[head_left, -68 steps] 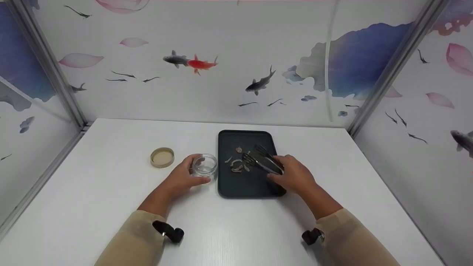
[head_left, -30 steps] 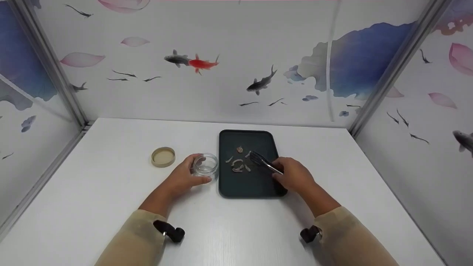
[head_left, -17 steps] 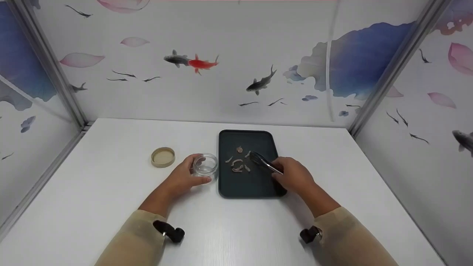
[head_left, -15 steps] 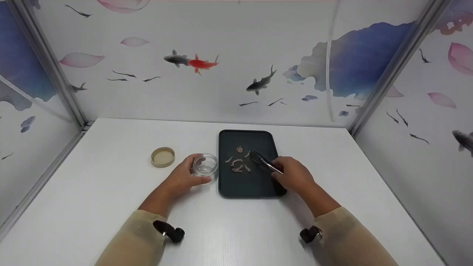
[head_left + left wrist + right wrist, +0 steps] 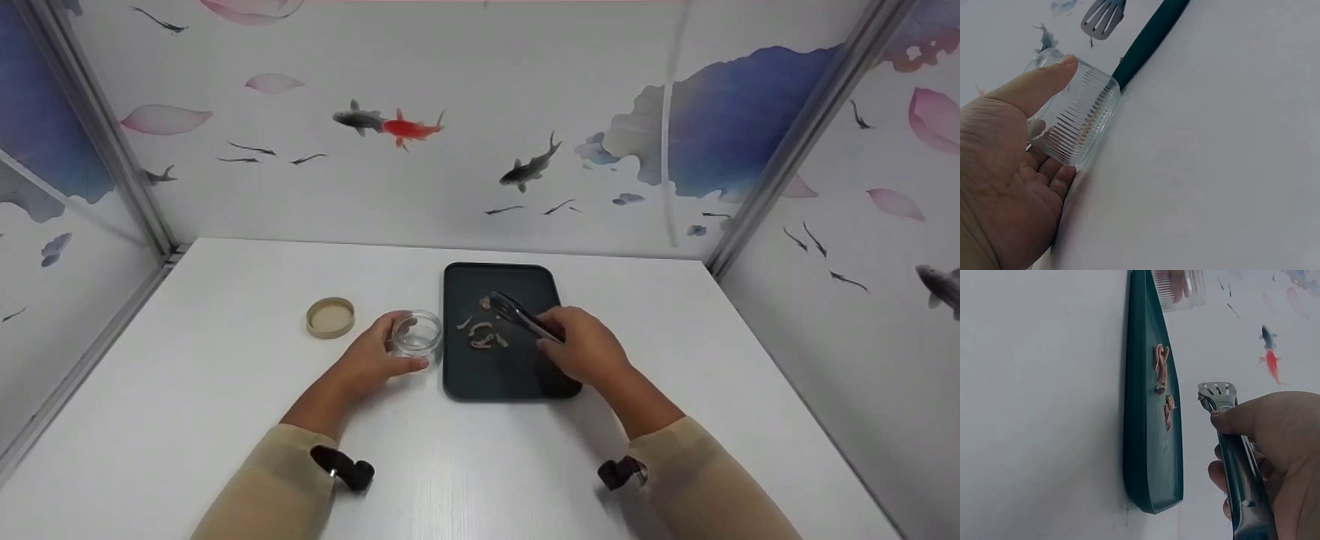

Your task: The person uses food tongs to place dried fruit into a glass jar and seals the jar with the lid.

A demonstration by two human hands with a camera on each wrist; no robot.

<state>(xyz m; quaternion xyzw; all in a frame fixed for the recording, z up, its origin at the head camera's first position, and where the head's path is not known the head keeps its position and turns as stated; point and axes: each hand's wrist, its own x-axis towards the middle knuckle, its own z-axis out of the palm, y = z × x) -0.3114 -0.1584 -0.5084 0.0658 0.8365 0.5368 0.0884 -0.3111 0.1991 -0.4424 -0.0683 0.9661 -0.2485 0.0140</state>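
My left hand [image 5: 379,349] holds a clear glass jar [image 5: 417,334] beside the tray's left edge, thumb on the near side and fingers behind. In the left wrist view the jar's ribbed wall [image 5: 1081,118] shows, with no lid on. My right hand [image 5: 589,345] grips metal tongs [image 5: 525,316], their slotted heads drawn together over the dark green tray [image 5: 510,379]. In the right wrist view the tongs [image 5: 1244,489] stand above the tray; I cannot tell whether a piece sits between their tips. Several small, dry-looking brownish twisted pieces [image 5: 481,341] lie on the tray.
A round tan lid [image 5: 330,318] lies on the white table [image 5: 247,360], left of the jar. A printed wall [image 5: 465,195] with painted fish stands behind the table, and side panels in metal frames close in left and right.
The tongs have closed at their heads, then lifted and shifted left and away from me with my right hand. My left hand and the jar stay in place.
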